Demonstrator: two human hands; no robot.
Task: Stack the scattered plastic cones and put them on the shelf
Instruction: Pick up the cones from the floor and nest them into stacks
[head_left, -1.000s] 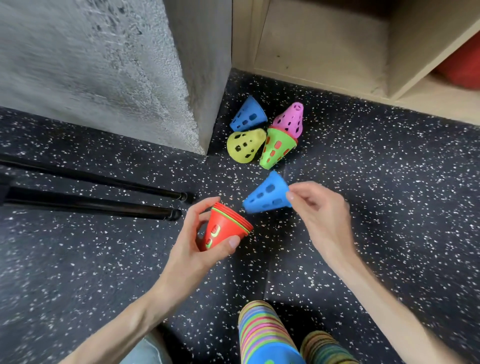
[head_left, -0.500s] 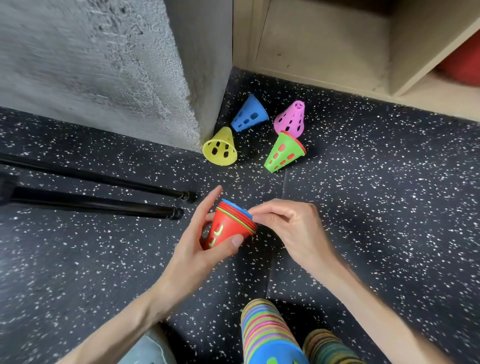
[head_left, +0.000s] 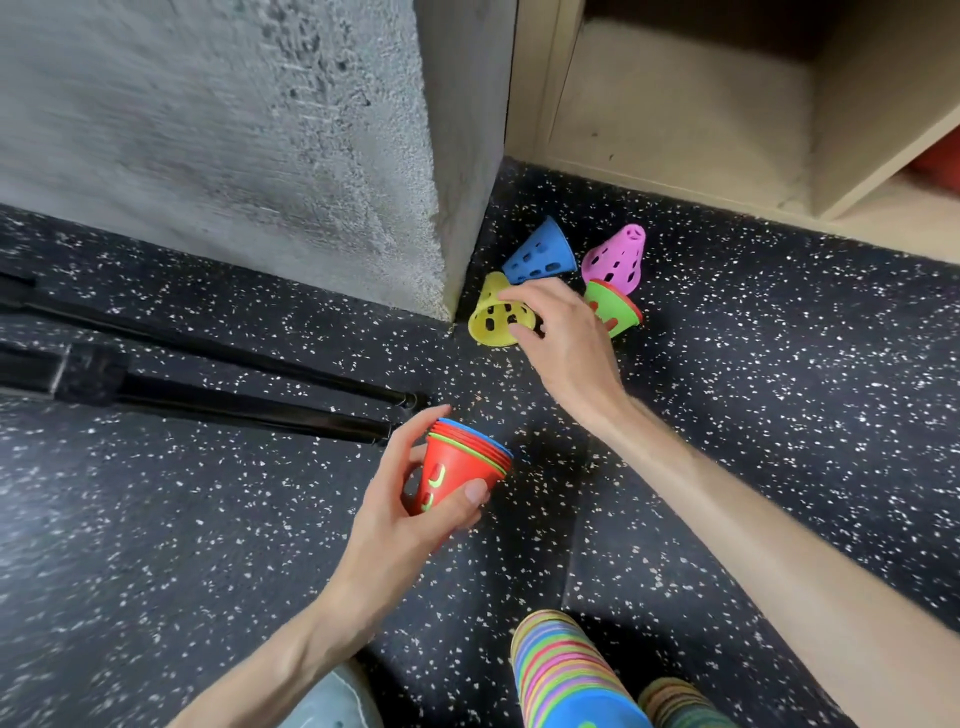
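The left hand (head_left: 410, 499) holds a small stack of cones (head_left: 457, 467), red on the outside. The right hand (head_left: 566, 332) curls its fingers on a yellow cone (head_left: 493, 317) lying on the floor (head_left: 779, 415).

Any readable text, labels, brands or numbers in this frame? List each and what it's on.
None readable. The cones on the floor, yellow, blue, pink and green, show only holes, no print. The red stack in the left hand shows only green through its slots. The wall and shelf are bare.
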